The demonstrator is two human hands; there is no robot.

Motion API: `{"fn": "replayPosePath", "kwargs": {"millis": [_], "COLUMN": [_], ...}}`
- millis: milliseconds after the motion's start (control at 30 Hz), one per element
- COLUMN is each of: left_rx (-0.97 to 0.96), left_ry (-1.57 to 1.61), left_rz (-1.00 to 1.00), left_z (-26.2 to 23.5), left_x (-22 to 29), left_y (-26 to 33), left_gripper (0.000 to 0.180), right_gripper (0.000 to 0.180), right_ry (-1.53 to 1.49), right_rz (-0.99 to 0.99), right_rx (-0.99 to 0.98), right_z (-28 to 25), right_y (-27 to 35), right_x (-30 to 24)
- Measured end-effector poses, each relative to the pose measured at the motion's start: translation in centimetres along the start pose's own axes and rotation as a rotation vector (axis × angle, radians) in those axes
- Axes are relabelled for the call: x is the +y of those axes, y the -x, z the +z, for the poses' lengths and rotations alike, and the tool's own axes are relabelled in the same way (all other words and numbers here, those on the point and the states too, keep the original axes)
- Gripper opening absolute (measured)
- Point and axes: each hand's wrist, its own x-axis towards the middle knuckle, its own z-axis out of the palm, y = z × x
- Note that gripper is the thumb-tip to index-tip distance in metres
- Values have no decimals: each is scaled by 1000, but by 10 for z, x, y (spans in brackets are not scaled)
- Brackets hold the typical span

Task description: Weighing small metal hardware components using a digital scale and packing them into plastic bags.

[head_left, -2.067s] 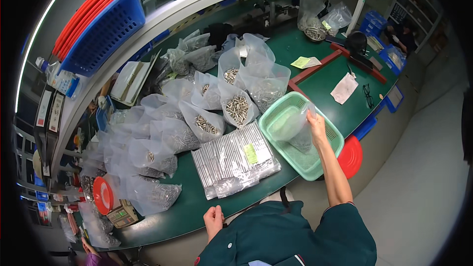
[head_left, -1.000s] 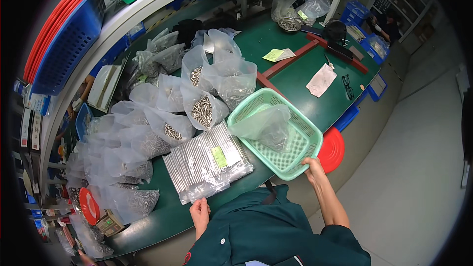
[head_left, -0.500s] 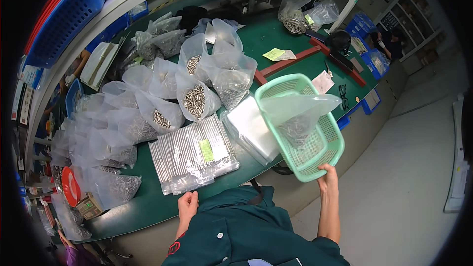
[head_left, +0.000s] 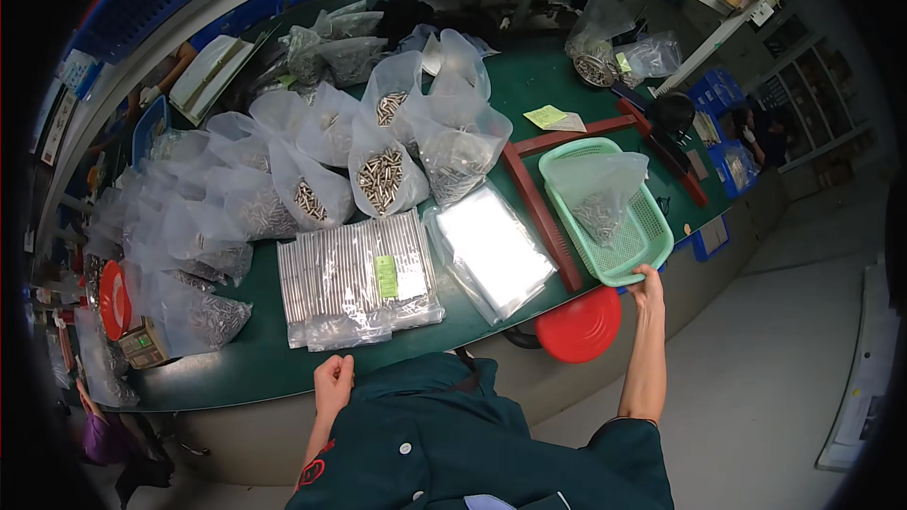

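My right hand point(head_left: 648, 289) grips the near rim of a light green plastic basket point(head_left: 652, 256) at the right end of the table. In the basket is a clear plastic bag point(head_left: 605, 191) with small metal pieces at its bottom. Curled into a fist, my left hand point(head_left: 333, 383) is by the table's front edge, with nothing seen in it. Just beyond it lies a flat, plastic-wrapped pack of metal rods point(head_left: 350, 274) with a green label point(head_left: 386, 277). Between pack and basket is a stack of clear plastic sheets or bags point(head_left: 496, 250).
Many open bags of metal pins point(head_left: 381, 179) crowd the table's left and middle. A dark red frame point(head_left: 543, 217) borders the basket. A red stool point(head_left: 579, 325) stands below the front edge. Behind lie green and white papers point(head_left: 555, 119) and a metal bowl point(head_left: 595, 69).
My right hand has carried the basket away from me, over the right end of the table by the red frame. The red stool has come into view. My left hand stays closed.
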Motion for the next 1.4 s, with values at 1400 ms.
{"fn": "replayPosePath", "kwargs": {"millis": [1400], "left_rx": [-187], "left_ry": [-62], "left_rz": [6], "left_z": [13], "left_x": [21], "left_y": [-3], "left_gripper": [35], "right_gripper": [19], "right_ry": [96], "right_rz": [-136], "right_rx": [-76], "right_z": [170], "right_y": [105], "right_x": [188]}}
